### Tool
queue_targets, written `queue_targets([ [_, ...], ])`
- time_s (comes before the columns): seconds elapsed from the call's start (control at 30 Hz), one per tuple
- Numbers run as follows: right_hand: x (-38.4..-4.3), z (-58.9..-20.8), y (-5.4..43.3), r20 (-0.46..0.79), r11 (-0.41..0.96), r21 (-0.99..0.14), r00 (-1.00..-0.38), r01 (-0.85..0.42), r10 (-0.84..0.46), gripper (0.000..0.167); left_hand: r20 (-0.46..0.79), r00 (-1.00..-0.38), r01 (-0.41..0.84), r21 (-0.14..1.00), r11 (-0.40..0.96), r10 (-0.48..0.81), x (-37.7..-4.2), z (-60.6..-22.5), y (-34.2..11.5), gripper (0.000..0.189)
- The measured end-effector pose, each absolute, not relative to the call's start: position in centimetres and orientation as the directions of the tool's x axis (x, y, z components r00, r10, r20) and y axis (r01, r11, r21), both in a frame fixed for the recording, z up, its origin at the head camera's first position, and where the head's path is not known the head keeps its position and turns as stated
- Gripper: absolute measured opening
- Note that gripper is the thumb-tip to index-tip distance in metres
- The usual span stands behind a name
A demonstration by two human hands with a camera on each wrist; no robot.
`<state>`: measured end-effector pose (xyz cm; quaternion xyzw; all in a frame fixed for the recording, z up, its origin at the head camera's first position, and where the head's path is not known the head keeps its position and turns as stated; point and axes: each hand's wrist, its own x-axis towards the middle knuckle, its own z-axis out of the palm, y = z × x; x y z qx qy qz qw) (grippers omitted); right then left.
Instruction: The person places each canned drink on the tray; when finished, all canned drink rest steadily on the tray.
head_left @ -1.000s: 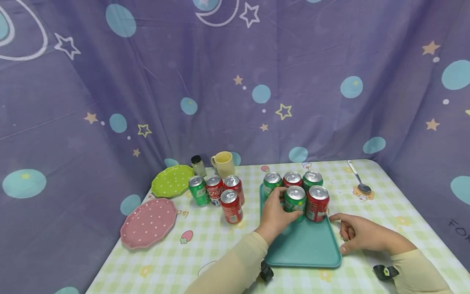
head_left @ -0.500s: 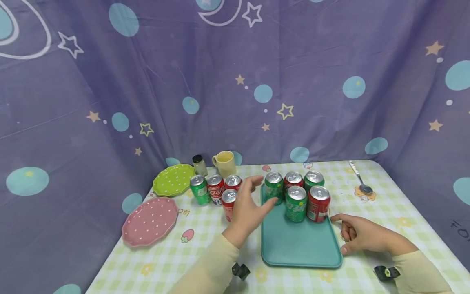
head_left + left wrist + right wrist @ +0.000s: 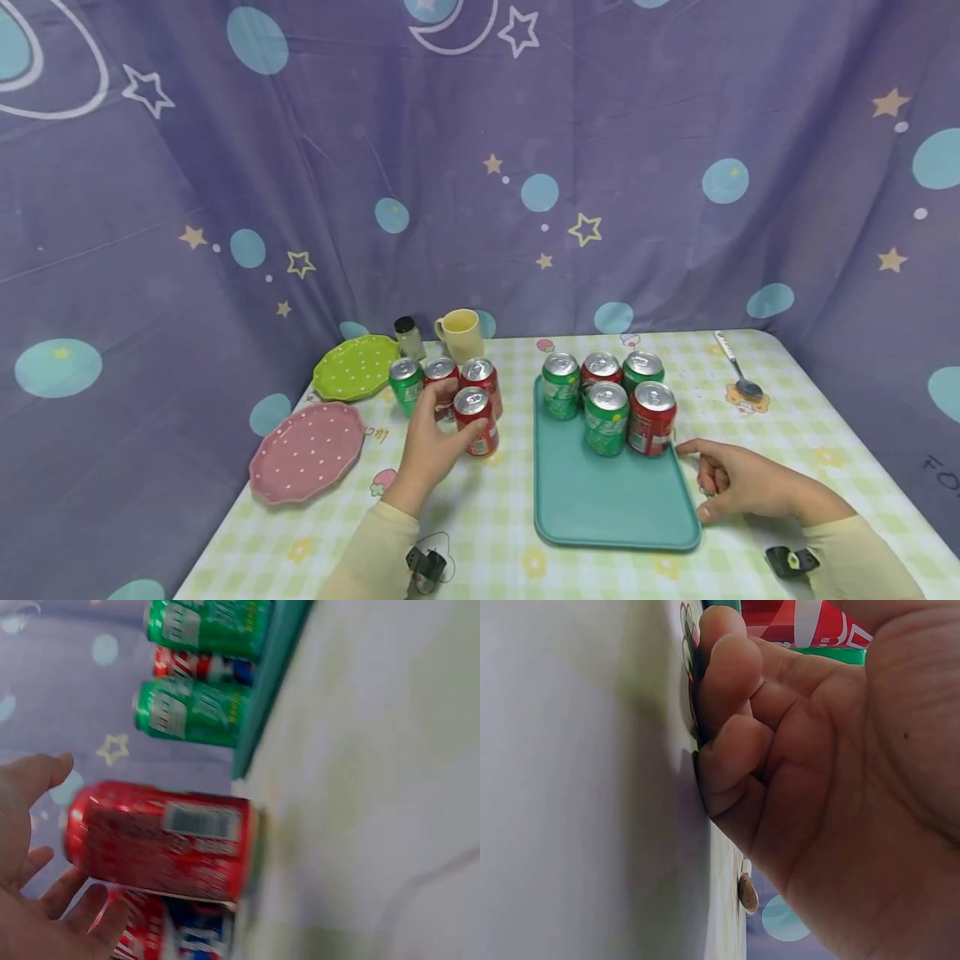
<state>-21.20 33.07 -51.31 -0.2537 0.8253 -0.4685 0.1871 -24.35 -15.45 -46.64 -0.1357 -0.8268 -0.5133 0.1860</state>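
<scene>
My left hand (image 3: 429,450) is at the front red soda can (image 3: 474,423) of the left group, thumb on its near side and fingers behind it. In the left wrist view, the thumb (image 3: 46,774) stands apart from this can (image 3: 161,836), and the fingers spread beneath it. Behind it are two more red cans and a green can (image 3: 406,385). On the teal tray (image 3: 615,508) stand three green cans, one of them front left (image 3: 606,421), and two red ones. My right hand (image 3: 738,483) rests beside the tray's right edge, index finger and thumb at the rim, other fingers bent.
A pink dotted plate (image 3: 307,454) and a green dotted plate (image 3: 354,368) lie at the left. Behind the cans stand a black-lidded jar (image 3: 408,340) and a yellow mug (image 3: 462,337). A spoon (image 3: 738,367) lies at the back right. A purple curtain (image 3: 480,167) hangs behind the table.
My left hand has let go of the front green can on the tray and moved left to the front red can. The right hand stays at the tray's edge.
</scene>
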Motion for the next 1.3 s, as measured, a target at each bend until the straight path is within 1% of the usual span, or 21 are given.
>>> queue_targets([
  [0.17, -21.2, -51.4, 33.0, -0.080, 0.428, -0.874, -0.800, -0.231, -0.595, 0.088, 0.327, -0.942, 0.325, 0.842, 0.431, 0.070, -24.9, -48.5, -15.9, 0.078],
  [0.3, -21.2, -51.3, 33.1, -0.084, 0.428, -0.875, -0.800, -0.226, -0.594, 0.088, 0.270, -0.958, 0.284, 0.861, 0.421, 0.095, -25.2, -49.3, -15.9, 0.083],
  [0.47, -21.2, -51.3, 33.0, -0.078, 0.426, -0.875, -0.800, -0.232, -0.596, 0.087, 0.203, -0.976, 0.218, 0.866, 0.450, 0.082, -25.3, -49.9, -16.0, 0.084],
  [0.6, -21.1, -51.3, 33.0, -0.072, 0.423, -0.874, -0.797, -0.239, -0.599, 0.088, 0.166, -0.984, 0.179, 0.868, 0.463, 0.069, -25.4, -50.4, -16.1, 0.081],
  [0.77, -21.1, -51.1, 32.9, -0.080, 0.428, -0.874, -0.799, -0.231, -0.596, 0.088, 0.164, -0.985, 0.174, 0.884, 0.434, 0.059, -25.6, -50.9, -16.2, 0.075],
  [0.9, -21.1, -51.1, 33.0, -0.087, 0.431, -0.873, -0.797, -0.228, -0.598, 0.088, 0.186, -0.981, 0.195, 0.892, 0.407, 0.063, -25.7, -51.2, -16.2, 0.071],
  [1.3, -20.9, -50.6, 32.8, -0.081, 0.423, -0.874, -0.789, -0.237, -0.609, 0.087, 0.230, -0.973, 0.222, 0.907, 0.358, 0.020, -25.8, -51.7, -16.1, 0.071],
])
